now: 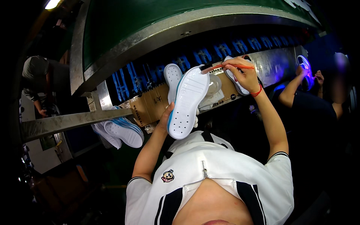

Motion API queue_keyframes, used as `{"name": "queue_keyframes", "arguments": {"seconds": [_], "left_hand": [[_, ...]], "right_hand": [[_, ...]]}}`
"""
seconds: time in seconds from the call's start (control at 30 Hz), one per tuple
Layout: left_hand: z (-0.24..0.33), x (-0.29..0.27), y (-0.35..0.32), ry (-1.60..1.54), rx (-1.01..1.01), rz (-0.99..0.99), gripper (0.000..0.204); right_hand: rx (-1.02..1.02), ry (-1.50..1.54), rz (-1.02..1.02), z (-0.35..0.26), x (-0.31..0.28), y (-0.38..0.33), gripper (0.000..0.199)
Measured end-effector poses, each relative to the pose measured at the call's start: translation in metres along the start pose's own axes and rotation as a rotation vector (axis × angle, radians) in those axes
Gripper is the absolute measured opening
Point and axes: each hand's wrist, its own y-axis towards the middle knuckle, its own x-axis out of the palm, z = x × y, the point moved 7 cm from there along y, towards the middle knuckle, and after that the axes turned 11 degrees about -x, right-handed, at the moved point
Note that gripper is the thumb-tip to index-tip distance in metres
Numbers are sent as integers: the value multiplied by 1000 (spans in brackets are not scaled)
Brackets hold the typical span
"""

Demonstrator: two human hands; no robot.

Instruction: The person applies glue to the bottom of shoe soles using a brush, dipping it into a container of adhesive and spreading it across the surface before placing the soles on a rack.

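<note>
My left hand (165,118) grips a white shoe sole (187,103) with a blue edge, held tilted up in front of my chest. The sole's inner face is turned toward me, with small holes at heel and forefoot and a wet-looking shine near the toe. White-covered fingertips show at its right side. Pinched in my right hand (244,78) is a brush (240,66) with an orange-red handle, its tip touching the sole's toe end. Behind the held sole stands a clear plastic cup (214,85). Another white sole (172,75) lies partly hidden behind it.
Cardboard (147,107) covers the ledge ahead, where another white shoe piece (238,84) lies. Blue racks (202,56) line up beneath a green-topped metal bench (180,32). White-and-blue soles (125,133) sit by a metal bar (78,123). On the right, a co-worker holds a purple-lit shoe (306,71).
</note>
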Motion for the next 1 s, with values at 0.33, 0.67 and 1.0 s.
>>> {"name": "queue_keyframes", "arguments": {"seconds": [0.33, 0.67, 1.0], "left_hand": [[23, -26, 0, 255, 211, 328, 77], [14, -30, 3, 126, 118, 173, 71], [8, -5, 5, 53, 66, 95, 79]], "right_hand": [[284, 262, 25, 0, 52, -42, 16], [616, 769, 281, 10, 75, -51, 22], [476, 614, 239, 34, 32, 6, 18]]}}
